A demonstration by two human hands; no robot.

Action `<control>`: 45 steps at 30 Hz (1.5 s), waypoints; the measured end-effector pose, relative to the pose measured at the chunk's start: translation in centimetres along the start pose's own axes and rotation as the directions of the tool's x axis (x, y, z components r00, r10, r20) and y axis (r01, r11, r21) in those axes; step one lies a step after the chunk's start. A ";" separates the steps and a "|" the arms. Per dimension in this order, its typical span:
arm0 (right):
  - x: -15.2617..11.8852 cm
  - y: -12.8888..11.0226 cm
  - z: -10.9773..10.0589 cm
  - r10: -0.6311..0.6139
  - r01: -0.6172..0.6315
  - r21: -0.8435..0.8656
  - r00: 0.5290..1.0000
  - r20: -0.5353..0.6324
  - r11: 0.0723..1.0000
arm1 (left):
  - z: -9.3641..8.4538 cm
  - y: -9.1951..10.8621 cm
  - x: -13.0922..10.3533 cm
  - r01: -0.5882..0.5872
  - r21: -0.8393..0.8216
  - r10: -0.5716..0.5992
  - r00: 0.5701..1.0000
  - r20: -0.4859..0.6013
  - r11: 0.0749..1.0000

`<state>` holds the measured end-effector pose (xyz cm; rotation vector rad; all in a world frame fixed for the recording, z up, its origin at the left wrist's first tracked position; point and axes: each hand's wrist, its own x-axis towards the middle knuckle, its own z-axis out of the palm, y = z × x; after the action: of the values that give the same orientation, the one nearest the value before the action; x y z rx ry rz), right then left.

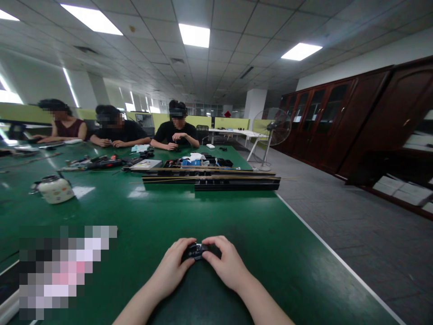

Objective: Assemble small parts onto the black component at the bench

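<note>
Both hands meet over the green tabletop, close in front of me. A small black part with a shiny metallic bit on top lies between them; its exact kind is too small to make out. My left hand grips its left end between thumb and fingers. From the other side, the thumb and fingers of my right hand are closed on its right end. The fingers cover much of the part.
Long black rails with thin rods lie across the table ahead. A patterned white pot stands at left, above a blurred-out item. Tools and a box sit farther back. Three people work beyond; a fan stands right.
</note>
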<state>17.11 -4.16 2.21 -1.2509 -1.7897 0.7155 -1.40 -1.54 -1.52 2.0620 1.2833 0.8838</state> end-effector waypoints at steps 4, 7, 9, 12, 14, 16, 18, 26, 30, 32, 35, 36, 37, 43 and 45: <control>-0.1 -0.4 0.4 -0.049 0.049 0.035 0.999 -0.002 0.998 | 0.0 0.0 0.0 -0.014 0.004 0.014 1.000 -0.001 1.000; -0.1 -0.2 0.6 -0.105 0.105 -0.005 0.994 -0.017 0.994 | 0.0 0.0 0.1 -0.014 0.004 0.014 1.000 0.005 1.000; 0.0 0.2 0.9 -0.112 0.111 -0.073 0.994 -0.017 0.991 | 0.0 0.0 0.1 -0.015 0.006 0.015 1.000 0.010 1.000; 0.2 0.8 1.4 -0.085 0.089 -0.219 0.996 0.029 0.972 | 0.0 0.1 0.1 -0.015 0.023 0.015 1.000 0.014 1.000; 0.3 1.1 1.6 -0.063 0.074 -0.266 0.997 0.049 0.961 | 0.0 0.2 0.1 -0.011 0.038 0.010 1.000 0.019 0.999; 0.3 1.2 1.7 -0.058 0.072 -0.272 0.997 0.058 0.960 | 0.0 0.2 0.0 -0.007 0.048 0.006 1.000 0.022 0.999; 0.3 1.2 1.7 -0.062 0.075 -0.265 0.996 0.058 0.961 | 0.0 0.3 0.0 -0.005 0.054 0.004 1.000 0.023 0.999; 0.4 1.0 1.3 -0.093 0.099 -0.193 0.995 0.037 0.976 | -0.1 0.4 0.0 -0.003 0.060 0.002 1.000 0.027 0.998; 0.5 1.3 1.1 -0.039 0.055 -0.216 0.996 0.078 0.975 | 0.0 0.2 0.0 -0.009 0.065 0.007 1.000 0.026 0.998; 0.5 1.4 1.0 -0.034 0.054 -0.233 0.995 0.090 0.971 | 0.0 0.2 0.1 -0.013 0.068 0.011 1.000 0.027 0.998; 0.4 1.3 0.8 -0.061 0.086 -0.249 0.992 0.106 0.965 | 0.0 0.2 0.1 -0.008 0.073 0.007 1.000 0.024 0.997; 0.4 1.3 0.8 -0.067 0.094 -0.258 0.992 0.111 0.962 | 0.0 0.2 0.1 -0.008 0.075 0.006 1.000 0.022 0.997; 0.4 1.2 0.7 -0.070 0.098 -0.268 0.991 0.112 0.958 | 0.0 0.2 0.1 -0.008 0.075 0.007 1.000 0.020 0.997; 0.3 1.2 0.9 -0.067 0.092 -0.297 0.994 0.092 0.950 | 0.2 -0.2 0.1 -0.020 0.060 0.020 1.000 0.004 0.998; 0.2 1.2 0.9 -0.060 0.084 -0.296 0.994 0.088 0.952 | 0.2 -0.1 0.1 -0.017 0.058 0.016 1.000 0.004 0.998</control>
<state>16.85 -3.55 0.79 -1.3593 -2.0544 0.4677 -1.30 -1.41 -1.68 2.1211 1.3068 0.8594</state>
